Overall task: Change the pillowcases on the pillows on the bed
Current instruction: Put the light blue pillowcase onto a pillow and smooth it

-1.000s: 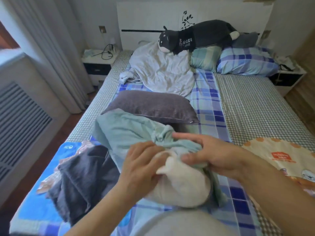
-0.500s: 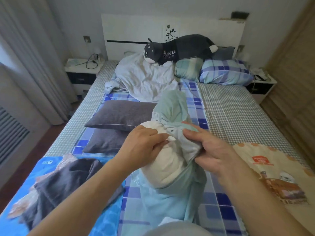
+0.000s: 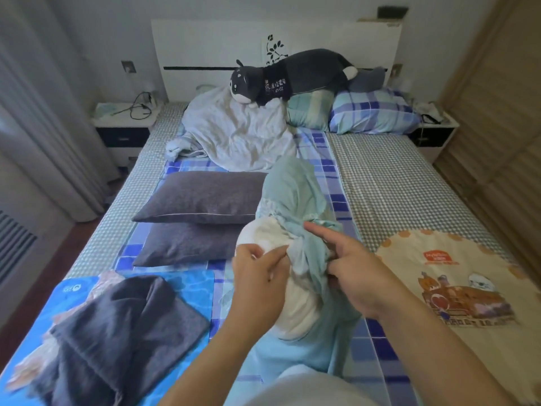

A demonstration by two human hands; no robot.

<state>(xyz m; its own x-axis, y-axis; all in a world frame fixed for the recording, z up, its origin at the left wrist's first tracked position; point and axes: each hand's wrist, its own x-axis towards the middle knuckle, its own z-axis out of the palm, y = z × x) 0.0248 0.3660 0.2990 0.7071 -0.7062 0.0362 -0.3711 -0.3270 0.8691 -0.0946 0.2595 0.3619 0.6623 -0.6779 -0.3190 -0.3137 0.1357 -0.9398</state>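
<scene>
Bed point(image 3: 409, 183) under the head camera, running from 6 o'clock up to a white headboard point(image 3: 210, 45) at 12. Dead centre, a white pillow point(image 3: 295, 306) half inside a pale teal pillowcase point(image 3: 295, 189), the bare white end bulging toward 7 o'clock, the loose cloth standing up toward 12 and trailing down to 6. Left hand point(image 3: 259, 281) at centre, grip pinching the bunched edge of the teal cloth against the white pillow, thumb and fingers curled onto it. Right hand point(image 3: 358, 272) just to its 3 o'clock side, index finger stretched out toward 10 o'clock over the cloth, remaining fingers curled into the teal fabric and grasping it. At 9 o'clock from the hands, two dark grey pillows point(image 3: 202, 197) stacked one overlapping the other on the blue plaid sheet. At 7 o'clock, crumpled dark grey cloth point(image 3: 117, 326) lying on a bright blue printed cover point(image 3: 187, 285). At 3 to 4 o'clock, a cream cover point(image 3: 456, 259) with an orange cartoon print, flat on the checked sheet. At 11 o'clock, a rumpled white blanket point(image 3: 237, 133); above it at 12, a dark plush toy point(image 3: 295, 74) lying across a teal striped pillow point(image 3: 310, 112), touching a blue plaid pillow point(image 3: 374, 112) at 1 o'clock. Nightstand point(image 3: 123, 121) with a cable at 10 o'clock, beside grey curtains point(image 3: 44, 118).
</scene>
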